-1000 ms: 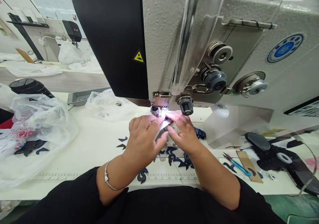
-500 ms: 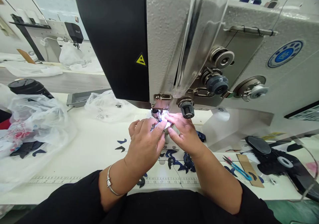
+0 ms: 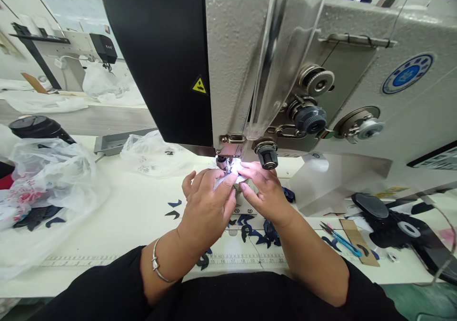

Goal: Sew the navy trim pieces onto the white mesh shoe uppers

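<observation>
**At the presser foot (image 3: pixel 223 163) of an industrial sewing machine (image 3: pixel 232 59), two hands close on a pale piece (image 3: pixel 224 182)**

The left hand (image 3: pixel 205 207) has a firm pinch on the pale piece, fingers and thumb bent over it, with a thin bangle (image 3: pixel 155 262) on that wrist. The right hand (image 3: pixel 263 192) has a closed grip on the piece from the other side, and its fingertips almost meet the left's. The piece sits right at the foot under bright light. Navy cut pieces (image 3: pixel 254 230) lie scattered below the hands on the white surface (image 3: pixel 110 216), beside a printed ruler strip (image 3: pixel 246 262). Further right are blue-handled thread snips (image 3: pixel 339 239) on a cardboard strip (image 3: pixel 359 248). Further left, a clear plastic bag (image 3: pixel 44 180) holds dark pieces, and a metal tray (image 3: pixel 121 142) sits behind it.
</observation>
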Action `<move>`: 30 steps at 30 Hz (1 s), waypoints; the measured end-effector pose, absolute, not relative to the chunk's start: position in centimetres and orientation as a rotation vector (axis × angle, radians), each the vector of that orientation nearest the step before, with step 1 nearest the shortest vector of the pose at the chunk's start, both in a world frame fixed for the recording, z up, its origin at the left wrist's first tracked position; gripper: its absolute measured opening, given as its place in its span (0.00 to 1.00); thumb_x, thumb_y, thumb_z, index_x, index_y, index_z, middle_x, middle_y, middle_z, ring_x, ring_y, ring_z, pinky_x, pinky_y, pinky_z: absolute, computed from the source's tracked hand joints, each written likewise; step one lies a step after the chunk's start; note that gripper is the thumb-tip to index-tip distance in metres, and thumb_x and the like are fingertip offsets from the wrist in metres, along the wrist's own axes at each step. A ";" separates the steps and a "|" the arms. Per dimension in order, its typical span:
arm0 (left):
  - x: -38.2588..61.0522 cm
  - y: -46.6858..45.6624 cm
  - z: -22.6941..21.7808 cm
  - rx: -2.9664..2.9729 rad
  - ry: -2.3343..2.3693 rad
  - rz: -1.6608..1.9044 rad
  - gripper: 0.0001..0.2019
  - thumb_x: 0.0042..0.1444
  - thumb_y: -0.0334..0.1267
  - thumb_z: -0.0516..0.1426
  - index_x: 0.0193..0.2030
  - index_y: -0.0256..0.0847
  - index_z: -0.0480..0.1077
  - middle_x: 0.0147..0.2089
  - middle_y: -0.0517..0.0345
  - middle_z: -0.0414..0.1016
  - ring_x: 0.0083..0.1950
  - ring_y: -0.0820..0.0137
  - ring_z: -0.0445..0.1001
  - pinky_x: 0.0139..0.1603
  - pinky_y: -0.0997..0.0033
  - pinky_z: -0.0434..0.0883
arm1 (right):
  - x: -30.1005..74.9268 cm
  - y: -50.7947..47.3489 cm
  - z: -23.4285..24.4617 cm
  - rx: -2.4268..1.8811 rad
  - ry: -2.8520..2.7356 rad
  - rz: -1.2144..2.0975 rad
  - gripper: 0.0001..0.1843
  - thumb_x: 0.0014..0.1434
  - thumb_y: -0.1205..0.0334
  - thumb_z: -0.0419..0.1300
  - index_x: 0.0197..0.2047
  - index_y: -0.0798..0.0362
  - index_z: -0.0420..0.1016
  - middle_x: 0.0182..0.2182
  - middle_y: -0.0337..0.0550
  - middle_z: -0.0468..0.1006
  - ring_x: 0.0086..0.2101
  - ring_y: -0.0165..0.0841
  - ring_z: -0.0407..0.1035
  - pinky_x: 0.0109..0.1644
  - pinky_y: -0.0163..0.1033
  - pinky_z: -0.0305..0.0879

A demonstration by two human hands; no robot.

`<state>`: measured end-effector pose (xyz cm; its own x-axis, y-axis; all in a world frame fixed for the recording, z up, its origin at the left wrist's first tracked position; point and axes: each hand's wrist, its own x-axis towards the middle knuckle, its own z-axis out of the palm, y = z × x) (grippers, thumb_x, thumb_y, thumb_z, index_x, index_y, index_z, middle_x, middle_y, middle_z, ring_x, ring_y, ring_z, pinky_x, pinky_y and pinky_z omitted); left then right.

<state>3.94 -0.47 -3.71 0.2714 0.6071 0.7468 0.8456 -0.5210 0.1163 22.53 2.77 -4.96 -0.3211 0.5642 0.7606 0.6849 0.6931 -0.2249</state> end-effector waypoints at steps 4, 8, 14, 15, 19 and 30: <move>3.9 -0.3 -3.9 -2.230 -1.330 -1.117 0.15 0.60 0.34 0.59 0.53 0.46 0.74 0.50 0.48 0.74 0.54 0.56 0.71 0.63 0.43 0.58 | 22.5 2.6 -5.1 -0.949 -2.013 -0.189 0.15 0.65 0.63 0.59 0.55 0.48 0.73 0.54 0.47 0.76 0.56 0.42 0.68 0.63 0.56 0.63; 3.8 -0.2 -4.0 -2.199 -1.311 -1.145 0.14 0.60 0.34 0.59 0.52 0.46 0.75 0.49 0.49 0.74 0.54 0.56 0.72 0.63 0.43 0.58 | 22.3 2.3 -5.0 -0.918 -2.019 -0.214 0.16 0.66 0.65 0.58 0.56 0.49 0.71 0.52 0.47 0.77 0.57 0.42 0.68 0.64 0.55 0.62; 3.6 0.0 -4.1 -2.170 -1.293 -1.152 0.13 0.59 0.34 0.60 0.51 0.47 0.76 0.49 0.49 0.74 0.55 0.55 0.72 0.63 0.43 0.58 | 21.9 1.9 -5.0 -0.939 -2.011 -0.268 0.16 0.66 0.66 0.57 0.56 0.48 0.71 0.51 0.45 0.78 0.55 0.40 0.69 0.64 0.54 0.62; 3.6 0.0 -4.1 -2.165 -1.292 -1.155 0.13 0.59 0.34 0.60 0.50 0.47 0.76 0.49 0.49 0.74 0.55 0.56 0.72 0.63 0.43 0.58 | 21.8 1.8 -5.0 -0.947 -2.008 -0.285 0.16 0.65 0.66 0.58 0.56 0.49 0.71 0.51 0.45 0.78 0.55 0.40 0.69 0.64 0.53 0.62; 3.5 0.1 -4.0 -2.151 -1.288 -1.164 0.13 0.58 0.32 0.60 0.49 0.47 0.76 0.49 0.50 0.74 0.54 0.56 0.72 0.63 0.44 0.57 | 21.4 1.4 -5.1 -0.949 -1.995 -0.368 0.17 0.64 0.69 0.58 0.56 0.51 0.71 0.51 0.46 0.78 0.53 0.41 0.70 0.62 0.52 0.64; 2.8 1.1 -4.5 -2.228 -1.127 -1.248 0.15 0.57 0.27 0.60 0.50 0.42 0.73 0.49 0.48 0.75 0.50 0.59 0.74 0.53 0.55 0.69 | 20.3 -0.2 -4.9 -1.003 -2.062 -0.433 0.19 0.64 0.70 0.56 0.58 0.55 0.70 0.50 0.50 0.77 0.52 0.43 0.70 0.60 0.50 0.68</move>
